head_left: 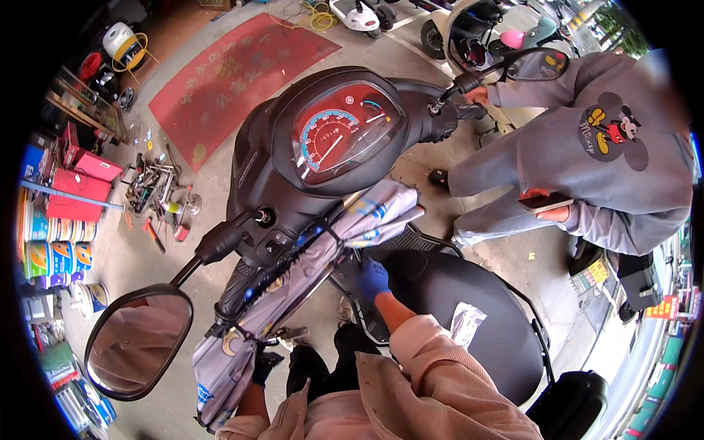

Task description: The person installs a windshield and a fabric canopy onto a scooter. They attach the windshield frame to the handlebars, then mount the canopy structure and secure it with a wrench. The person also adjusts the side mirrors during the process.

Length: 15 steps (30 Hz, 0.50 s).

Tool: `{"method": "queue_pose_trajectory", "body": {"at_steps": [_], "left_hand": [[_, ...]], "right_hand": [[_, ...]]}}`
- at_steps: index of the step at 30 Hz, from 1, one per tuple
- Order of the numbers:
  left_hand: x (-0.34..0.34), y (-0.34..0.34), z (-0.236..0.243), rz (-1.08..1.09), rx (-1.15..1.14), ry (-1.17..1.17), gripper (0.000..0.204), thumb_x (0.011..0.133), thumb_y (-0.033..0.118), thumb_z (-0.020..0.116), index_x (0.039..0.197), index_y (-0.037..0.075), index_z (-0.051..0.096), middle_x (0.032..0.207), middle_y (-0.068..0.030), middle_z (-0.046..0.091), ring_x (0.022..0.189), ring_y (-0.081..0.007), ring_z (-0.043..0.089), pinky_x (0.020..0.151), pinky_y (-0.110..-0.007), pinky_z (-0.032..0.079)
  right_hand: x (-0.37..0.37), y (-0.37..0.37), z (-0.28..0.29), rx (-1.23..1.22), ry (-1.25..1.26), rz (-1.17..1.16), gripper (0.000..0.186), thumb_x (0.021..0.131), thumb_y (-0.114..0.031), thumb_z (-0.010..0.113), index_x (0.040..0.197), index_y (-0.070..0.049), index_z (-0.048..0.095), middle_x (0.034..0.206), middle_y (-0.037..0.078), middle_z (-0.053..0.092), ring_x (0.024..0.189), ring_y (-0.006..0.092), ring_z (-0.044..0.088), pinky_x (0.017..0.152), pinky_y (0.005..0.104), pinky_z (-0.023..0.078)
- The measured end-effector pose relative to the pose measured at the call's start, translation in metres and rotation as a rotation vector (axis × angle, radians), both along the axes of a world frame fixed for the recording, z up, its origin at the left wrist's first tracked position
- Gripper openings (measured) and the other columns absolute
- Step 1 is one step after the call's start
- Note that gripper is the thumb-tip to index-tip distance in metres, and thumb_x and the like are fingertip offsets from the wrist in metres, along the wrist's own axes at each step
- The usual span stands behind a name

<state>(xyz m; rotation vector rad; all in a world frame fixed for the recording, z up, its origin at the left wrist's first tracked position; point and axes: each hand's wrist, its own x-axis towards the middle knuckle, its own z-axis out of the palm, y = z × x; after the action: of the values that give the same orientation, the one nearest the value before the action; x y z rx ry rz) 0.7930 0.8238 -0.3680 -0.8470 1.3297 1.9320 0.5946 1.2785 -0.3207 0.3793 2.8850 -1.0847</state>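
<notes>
My right hand (374, 279), in a blue glove, reaches to the front of the black scooter seat (475, 359), beside a folded grey patterned cloth cover (293, 275) lying across the handlebar. Its fingertips are lost in shadow, so their grip is unclear. My left hand (260, 372), also gloved, is low at left, mostly hidden by that cover, near a dark part I cannot make out. The red dashboard (337, 128) and left mirror (139, 341) sit ahead and left. A white plastic packet (466, 323) lies on the seat.
At right another person (587, 169) in grey holds a phone (546, 199) by the scooter. Tools (158, 194), red toolboxes (77, 205) and several buckets (59, 257) line the left. A red mat (235, 66) and parked scooters (352, 15) are beyond.
</notes>
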Motion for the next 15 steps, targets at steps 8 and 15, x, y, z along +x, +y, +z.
{"method": "queue_pose_trajectory", "body": {"at_steps": [8,15], "left_hand": [[-0.104,0.105,0.006,-0.447,-0.562,0.611,0.060,0.065,0.011,0.081,0.119,0.007,0.055,0.111,-0.0083,0.060,0.105,-0.0225,0.058,0.087,-0.038,0.051],[-0.160,0.130,-0.055,0.071,0.258,0.190,0.050,0.080,0.021,0.071,0.124,0.008,0.051,0.117,-0.0090,0.058,0.112,-0.0266,0.054,0.095,-0.041,0.046]], "right_hand": [[-0.082,0.069,-0.010,0.091,-0.093,-0.169,0.029,0.087,-0.033,0.053,0.094,-0.007,0.064,0.088,0.022,0.065,0.084,0.0416,0.062,0.076,0.0527,0.047],[-0.117,0.123,-0.044,0.082,-0.188,-0.314,0.032,0.085,-0.031,0.056,0.093,-0.001,0.065,0.091,0.026,0.065,0.090,0.0426,0.062,0.079,0.0520,0.047]]}}
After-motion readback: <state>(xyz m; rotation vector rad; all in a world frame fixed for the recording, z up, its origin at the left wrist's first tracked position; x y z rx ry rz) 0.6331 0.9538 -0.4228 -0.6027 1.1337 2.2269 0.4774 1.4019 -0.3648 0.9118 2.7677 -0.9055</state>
